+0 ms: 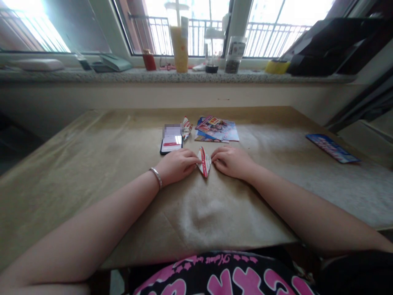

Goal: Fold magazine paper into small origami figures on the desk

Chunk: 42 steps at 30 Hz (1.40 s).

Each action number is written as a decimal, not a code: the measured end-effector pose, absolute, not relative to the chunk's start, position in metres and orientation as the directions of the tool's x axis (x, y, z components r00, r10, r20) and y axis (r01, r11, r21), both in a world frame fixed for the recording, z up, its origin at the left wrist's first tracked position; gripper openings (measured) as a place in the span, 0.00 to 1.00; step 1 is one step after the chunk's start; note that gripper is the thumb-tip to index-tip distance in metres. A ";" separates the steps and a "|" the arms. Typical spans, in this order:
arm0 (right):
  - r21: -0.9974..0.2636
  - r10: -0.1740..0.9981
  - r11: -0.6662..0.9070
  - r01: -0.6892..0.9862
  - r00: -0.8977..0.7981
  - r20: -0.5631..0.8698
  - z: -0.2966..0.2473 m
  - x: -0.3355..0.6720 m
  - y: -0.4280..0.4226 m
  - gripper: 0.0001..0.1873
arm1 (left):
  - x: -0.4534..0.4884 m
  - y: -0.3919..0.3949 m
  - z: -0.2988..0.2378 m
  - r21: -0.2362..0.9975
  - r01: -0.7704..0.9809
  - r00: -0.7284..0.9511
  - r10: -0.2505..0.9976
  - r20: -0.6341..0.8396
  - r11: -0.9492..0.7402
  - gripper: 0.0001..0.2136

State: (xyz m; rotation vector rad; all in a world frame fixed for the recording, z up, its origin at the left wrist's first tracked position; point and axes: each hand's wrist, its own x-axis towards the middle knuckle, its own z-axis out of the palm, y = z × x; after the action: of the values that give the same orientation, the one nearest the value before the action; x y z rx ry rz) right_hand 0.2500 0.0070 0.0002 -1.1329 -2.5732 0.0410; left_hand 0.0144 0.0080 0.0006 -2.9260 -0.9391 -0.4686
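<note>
A small piece of folded paper point(205, 163), white with red printing, rests on the table in a diamond shape between my hands. My left hand point(177, 166), with a silver bracelet at the wrist, pinches its left corner. From the other side, the closed fingers of my right hand point(232, 162) hold the right corner. Just beyond my left hand lies a phone point(172, 143) with its screen lit. Beside the phone stands another folded paper piece point(186, 126), also white and red with pointed parts.
Colourful printed booklets point(218, 129) overlap behind my right hand. A blue printed packet or leaflet point(332, 148) lies far right. A gold-brown cloth point(129, 196) covers the table. On the windowsill point(116, 76) stand a yellow cup point(179, 49), clear containers and a red bottle point(149, 60).
</note>
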 end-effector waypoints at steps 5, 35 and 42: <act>-0.143 0.675 0.731 0.667 -0.679 0.288 0.002 0.247 0.004 0.16 | 0.015 0.008 -0.001 0.059 0.541 0.786 0.529 0.321 -0.839 0.13; -0.015 0.629 0.755 0.655 -0.718 0.298 0.001 0.244 0.003 0.15 | 0.016 0.008 -0.004 0.021 0.568 0.778 0.545 0.313 -0.823 0.12; -0.027 0.617 0.766 0.642 -0.723 0.311 -0.001 0.245 0.003 0.15 | 0.017 0.009 -0.003 -0.027 0.551 0.782 0.504 0.367 -0.834 0.10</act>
State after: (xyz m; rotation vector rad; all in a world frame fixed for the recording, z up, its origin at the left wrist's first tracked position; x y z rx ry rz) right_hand 0.2448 0.0031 -0.0005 -0.9735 -2.6600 -0.1179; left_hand 0.0173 0.0091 -0.0026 -2.8383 -0.8451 -0.5276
